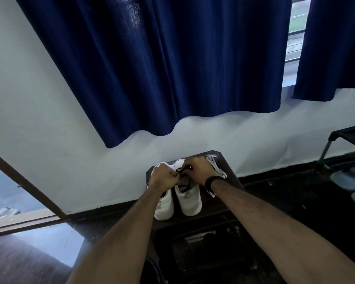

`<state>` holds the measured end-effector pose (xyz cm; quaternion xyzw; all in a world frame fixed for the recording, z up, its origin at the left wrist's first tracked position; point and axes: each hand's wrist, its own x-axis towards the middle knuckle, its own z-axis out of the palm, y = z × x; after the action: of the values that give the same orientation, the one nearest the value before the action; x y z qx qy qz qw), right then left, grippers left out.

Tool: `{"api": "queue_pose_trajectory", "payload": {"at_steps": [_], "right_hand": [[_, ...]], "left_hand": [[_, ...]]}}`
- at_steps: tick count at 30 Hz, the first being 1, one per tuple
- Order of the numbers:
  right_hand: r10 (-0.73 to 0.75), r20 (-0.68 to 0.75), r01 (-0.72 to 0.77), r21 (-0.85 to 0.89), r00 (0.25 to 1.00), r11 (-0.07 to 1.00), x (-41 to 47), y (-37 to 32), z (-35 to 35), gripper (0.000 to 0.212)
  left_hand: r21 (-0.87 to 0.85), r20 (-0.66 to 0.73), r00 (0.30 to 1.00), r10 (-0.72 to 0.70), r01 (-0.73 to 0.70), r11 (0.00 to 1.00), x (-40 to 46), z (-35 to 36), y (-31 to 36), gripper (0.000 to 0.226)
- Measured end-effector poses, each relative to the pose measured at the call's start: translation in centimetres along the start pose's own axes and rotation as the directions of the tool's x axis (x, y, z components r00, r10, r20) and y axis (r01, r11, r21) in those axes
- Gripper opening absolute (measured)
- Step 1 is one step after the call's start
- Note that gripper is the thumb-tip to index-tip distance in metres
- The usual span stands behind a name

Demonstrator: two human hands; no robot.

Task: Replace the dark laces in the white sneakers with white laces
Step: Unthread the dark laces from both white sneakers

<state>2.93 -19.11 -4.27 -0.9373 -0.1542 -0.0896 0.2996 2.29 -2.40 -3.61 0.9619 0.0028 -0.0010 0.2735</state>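
Fingers of both hands pinch the dark lace on the right sneaker; it's thin and floppy, so grab near the eyelets.

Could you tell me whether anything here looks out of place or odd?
Nothing looks damaged or spilled. The white laces lie in a loose heap on the stool beside the right sneaker, one end trailing toward the edge. Both hands, left hand and right hand, pinch the dark lace.
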Motion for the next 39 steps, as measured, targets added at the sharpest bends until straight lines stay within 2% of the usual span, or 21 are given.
{"api": "queue_pose_trajectory", "payload": {"at_steps": [4, 7, 10, 13, 15, 17, 19, 21, 23, 27, 29, 33, 35, 37, 39], "right_hand": [[-0.016, 0.001, 0.016, -0.11, 1.0, 0.994, -0.2, -0.2, -1.3, 0.014], [0.036, 0.036, -0.031, -0.126, 0.999, 0.992, 0.2, -0.4, -1.3, 0.011], [0.135, -0.017, -0.135, -0.019, 0.991, 0.991, 0.5, -0.6, -0.8, 0.005], [0.31, -0.141, -0.28, 0.201, 0.94, 0.939, 0.6, -0.6, 0.1, 0.013], [0.367, -0.132, -0.319, 0.283, 0.921, 0.904, 1.1, -0.6, 0.2, 0.015], [0.293, -0.031, -0.281, 0.202, 0.956, 0.938, 1.6, -0.4, -0.3, 0.013], [0.163, 0.096, -0.169, 0.059, 0.982, 0.984, 1.8, -0.5, -1.3, 0.011], [0.056, 0.218, -0.034, -0.102, 0.974, 0.994, 1.5, -0.8, -2.1, 0.015], [0.017, 0.264, 0.041, -0.214, 0.964, 0.976, 1.1, -0.8, -2.3, 0.024], [-0.05, 0.191, 0.108, -0.307, 0.98, 0.946, 0.5, -1.1, -1.3, 0.026], [-0.095, 0.151, 0.145, -0.365, 0.984, 0.92, 0.5, -1.5, -0.6, 0.025], [-0.254, 0.038, 0.233, -0.548, 0.967, 0.804, -0.1, -2.1, 0.9, 0.01], [-0.311, -0.046, 0.243, -0.523, 0.949, 0.817, -0.7, -1.8, 1.4, 0.013], [-0.351, -0.114, 0.255, -0.488, 0.929, 0.835, -0.9, -1.3, 1.6, 0.012], [-0.371, -0.128, 0.261, -0.508, 0.92, 0.821, -1.2, -1.3, 1.9, 0.012]], "left_hand": [[-0.062, 0.018, 1.0, -0.017, 0.019, 0.998, -0.8, -0.8, 0.8, 0.022], [-0.117, 0.054, 0.997, -0.058, 0.064, 0.991, -1.1, -1.5, 1.2, 0.026], [-0.054, 0.061, 0.995, -0.077, 0.081, 0.995, -1.3, -1.6, 1.5, 0.02], [-0.034, 0.028, 0.991, -0.133, 0.134, 0.99, -1.9, -1.4, 1.5, 0.028], [-0.053, 0.043, 0.987, -0.156, 0.158, 0.986, -1.9, -1.4, 1.6, 0.03], [-0.082, 0.056, 0.98, -0.191, 0.196, 0.977, -1.7, -1.8, 1.7, 0.025], [-0.133, 0.084, 0.966, -0.244, 0.253, 0.958, -1.1, -2.6, 1.7, 0.029], [-0.165, 0.136, 0.958, -0.252, 0.273, 0.948, -0.6, -3.2, 1.7, 0.03], [-0.18, 0.171, 0.952, -0.255, 0.285, 0.942, -0.5, -3.6, 1.7, 0.032], [-0.203, 0.129, 0.96, -0.249, 0.272, 0.941, -0.5, -3.7, 1.8, 0.022], [-0.16, 0.102, 0.967, -0.233, 0.247, 0.956, -0.5, -3.3, 1.6, 0.022], [-0.121, 0.021, 0.979, -0.204, 0.205, 0.971, -1.3, -2.3, 1.5, 0.013], [-0.113, -0.01, 0.98, -0.198, 0.195, 0.974, -1.7, -2.0, 1.6, 0.008], [-0.104, -0.023, 0.985, -0.169, 0.166, 0.981, -1.9, -1.8, 1.8, 0.013], [-0.063, -0.029, 0.993, -0.113, 0.111, 0.992, -2.2, -1.7, 2.0, 0.013]]}}
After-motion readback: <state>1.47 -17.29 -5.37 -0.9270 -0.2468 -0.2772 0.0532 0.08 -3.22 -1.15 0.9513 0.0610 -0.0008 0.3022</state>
